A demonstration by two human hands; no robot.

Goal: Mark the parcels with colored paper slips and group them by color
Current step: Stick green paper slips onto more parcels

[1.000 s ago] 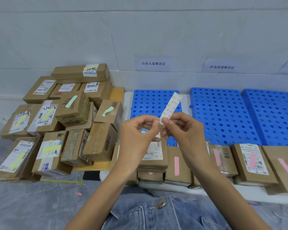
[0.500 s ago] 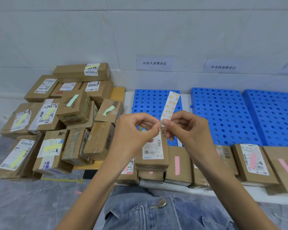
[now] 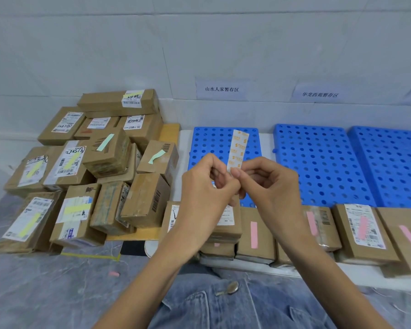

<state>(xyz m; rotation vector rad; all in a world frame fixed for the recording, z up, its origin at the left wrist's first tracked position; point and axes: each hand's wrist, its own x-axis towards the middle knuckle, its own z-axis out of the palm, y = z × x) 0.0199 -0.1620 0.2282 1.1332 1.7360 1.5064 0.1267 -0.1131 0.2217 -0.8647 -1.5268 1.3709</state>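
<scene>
You are pinching the paper slip (image 3: 237, 148) by its bottom end, left grip (image 3: 204, 193) and right grip (image 3: 271, 186) both curled tight on it, holding it upright over the pink-marked parcels (image 3: 265, 233) on the table (image 3: 361, 280). It is looking light, limp and easily creased, so the very corner is where you should be taking hold; perhaps a layer is lifting there, but your fingers are hiding it. The blue pallets (image 3: 318, 162) behind and the pile (image 3: 109, 162) at left are standing clear.

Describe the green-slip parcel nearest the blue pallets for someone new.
Find the heap of brown cardboard parcels on the left. At its right edge, beside the leftmost blue perforated plastic pallet, sits a small box. Unlike the other green-slipped box, its slip is wavy and a barcode marks its top.
</scene>
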